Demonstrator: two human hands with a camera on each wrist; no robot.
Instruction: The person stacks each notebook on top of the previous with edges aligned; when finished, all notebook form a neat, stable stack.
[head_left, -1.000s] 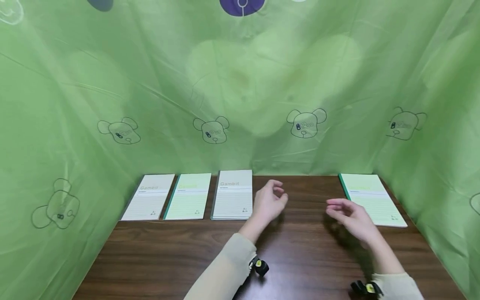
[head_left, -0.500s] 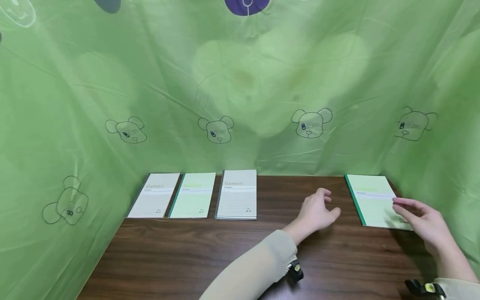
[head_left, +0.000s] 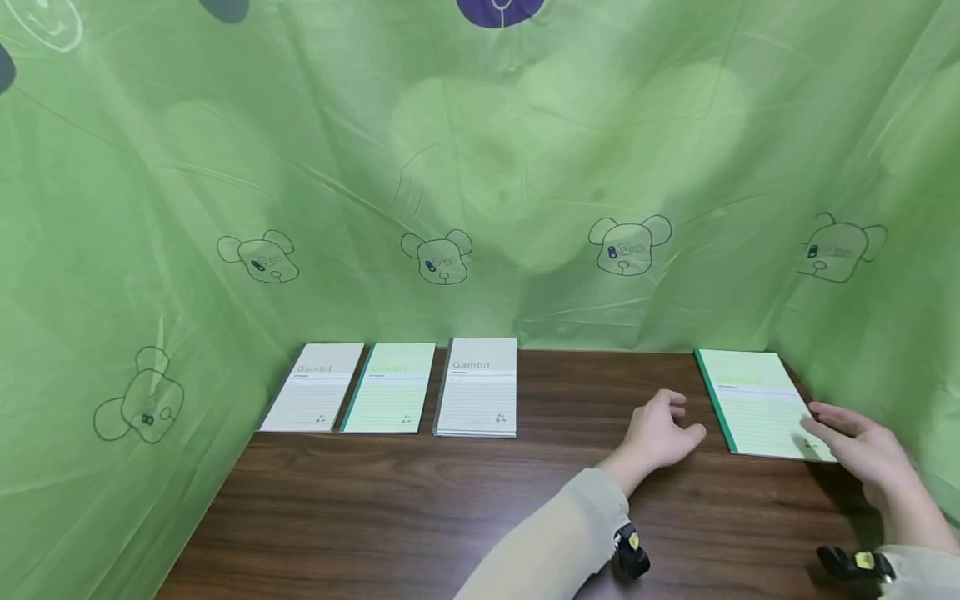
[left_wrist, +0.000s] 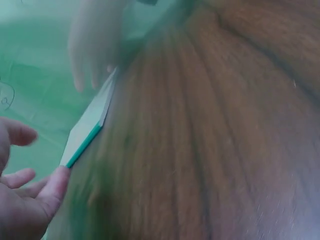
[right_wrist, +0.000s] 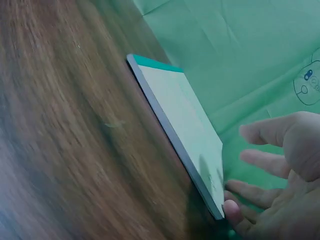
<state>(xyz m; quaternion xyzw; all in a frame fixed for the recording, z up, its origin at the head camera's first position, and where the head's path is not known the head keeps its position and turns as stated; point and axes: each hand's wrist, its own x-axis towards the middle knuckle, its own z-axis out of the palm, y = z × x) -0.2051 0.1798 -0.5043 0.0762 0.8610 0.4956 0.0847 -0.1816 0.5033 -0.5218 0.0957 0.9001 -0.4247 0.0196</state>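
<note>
A pale green notebook (head_left: 757,408) with a dark green spine lies flat at the far right of the table; the right wrist view shows its thick grey edge. My right hand (head_left: 866,450) is at its near right corner, thumb over the cover and fingers loosely spread past the right edge. In the right wrist view the little finger (right_wrist: 234,210) is at the corner; whether it touches I cannot tell. My left hand (head_left: 658,433) hovers left of the spine, fingers bent loosely and holding nothing, apart from the notebook in the head view.
Along the back left of the brown wooden table (head_left: 420,508) lie a white notebook (head_left: 311,392), a pale green notebook (head_left: 390,392) and a white notebook stack (head_left: 476,392) marked Gambit. A green curtain (head_left: 480,183) with bear drawings encloses the back and sides.
Both hands have moved right, the right one from the notebook's left side across to its right edge, the left one from beside the white stack toward the spine. The notebooks stay in place.
</note>
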